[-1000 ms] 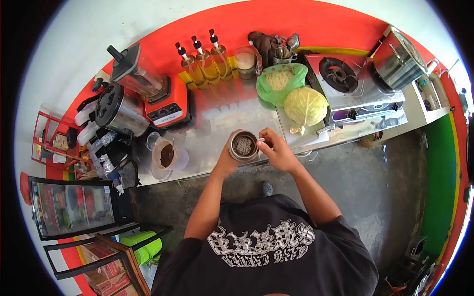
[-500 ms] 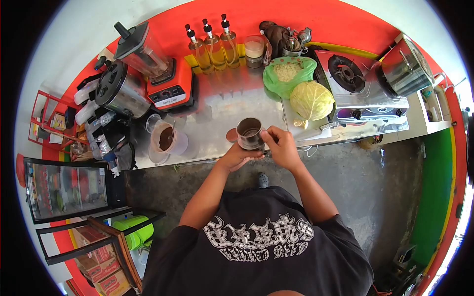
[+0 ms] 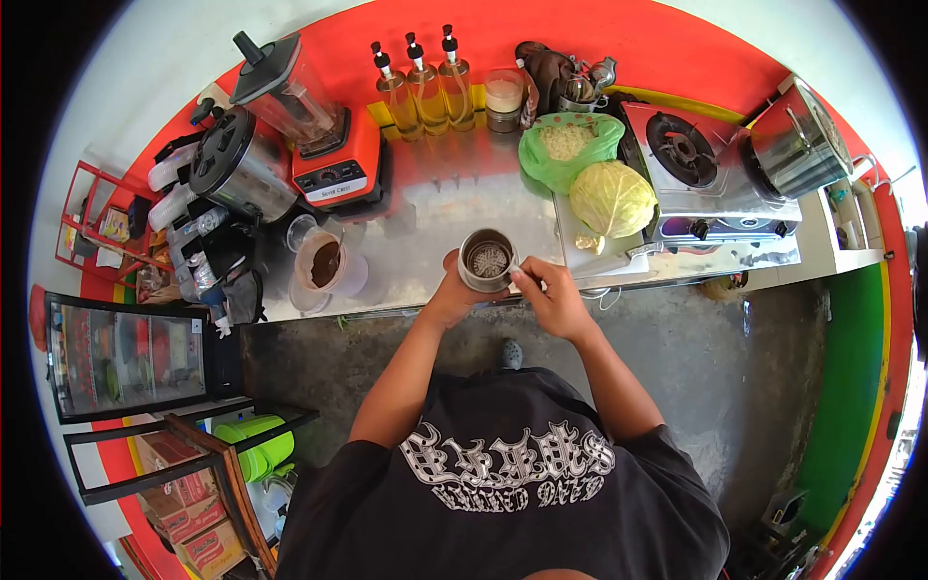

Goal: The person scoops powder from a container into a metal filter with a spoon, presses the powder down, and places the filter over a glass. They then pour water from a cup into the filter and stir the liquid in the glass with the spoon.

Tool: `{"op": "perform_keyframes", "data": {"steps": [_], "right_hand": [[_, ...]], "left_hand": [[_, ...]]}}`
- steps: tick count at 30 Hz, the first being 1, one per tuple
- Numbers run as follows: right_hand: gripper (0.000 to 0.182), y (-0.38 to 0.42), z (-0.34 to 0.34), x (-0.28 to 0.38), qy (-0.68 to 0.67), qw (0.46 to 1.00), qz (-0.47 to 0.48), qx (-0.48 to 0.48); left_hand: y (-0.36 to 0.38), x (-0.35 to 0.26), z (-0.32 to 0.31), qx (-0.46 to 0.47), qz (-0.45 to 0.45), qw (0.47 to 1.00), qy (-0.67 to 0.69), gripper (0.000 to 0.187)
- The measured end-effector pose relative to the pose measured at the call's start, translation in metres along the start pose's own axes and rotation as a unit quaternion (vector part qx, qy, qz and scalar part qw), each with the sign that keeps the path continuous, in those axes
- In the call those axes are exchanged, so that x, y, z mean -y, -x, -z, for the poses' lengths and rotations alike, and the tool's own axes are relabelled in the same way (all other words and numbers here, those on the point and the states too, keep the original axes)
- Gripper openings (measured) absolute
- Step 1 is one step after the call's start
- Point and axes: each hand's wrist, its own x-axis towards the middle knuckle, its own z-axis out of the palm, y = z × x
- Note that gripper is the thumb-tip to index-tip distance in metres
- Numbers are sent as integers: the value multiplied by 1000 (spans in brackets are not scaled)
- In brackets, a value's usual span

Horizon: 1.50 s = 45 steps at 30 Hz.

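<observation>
A small metal coffee dripper (image 3: pixel 486 259) is held upright over the counter's front edge, its mouth facing me. Pale dots like perforations show on its bottom. My left hand (image 3: pixel 454 298) is wrapped round its left side and underside. At the right side of the rim, my right hand (image 3: pixel 551 298) pinches the dripper with thumb and fingers. To the left on the counter stands a clear plastic container (image 3: pixel 350 278) with dark brown powder (image 3: pixel 325 265) in it.
Behind are a red blender (image 3: pixel 335 172), several pump bottles (image 3: pixel 428 97) and a glass jar (image 3: pixel 504 95). At right, a cabbage (image 3: pixel 613 199), a knife (image 3: pixel 633 253), a green bag (image 3: pixel 570 143) and a gas stove (image 3: pixel 720 159) with a large pot (image 3: pixel 798 140). A black-framed rack (image 3: pixel 208 445) stands lower left.
The dripper has tilted its mouth toward me, so its dotted bottom now shows. Both hands still hold it, in nearly the same place. The view has shifted slightly.
</observation>
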Motion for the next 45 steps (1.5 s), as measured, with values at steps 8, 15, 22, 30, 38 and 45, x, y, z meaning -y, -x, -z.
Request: {"op": "perform_keyframes", "data": {"steps": [8,15,22,30,38,45], "right_hand": [[26,2,5,0,-16,999,8,30],[31,0,8,-25,-253,965,-69,-21],[33,-3,18,-19,-371,923,-56,-82],[25,12,14,-17,-82,997,-4,0],[20,16,13,-11,-20,1000,9,15],[23,15,12,-8,-39,999,6,32]], "left_hand": [[0,2,-6,18,-44,997,-61,66],[0,-22,-22,55,-73,989,-118,88],[1,-29,-35,23,-129,985,-115,84],[-4,-11,-21,9,-129,982,-138,68],[6,-12,-25,0,-76,987,-139,74],[5,-14,-20,20,-66,989,-132,75]]}}
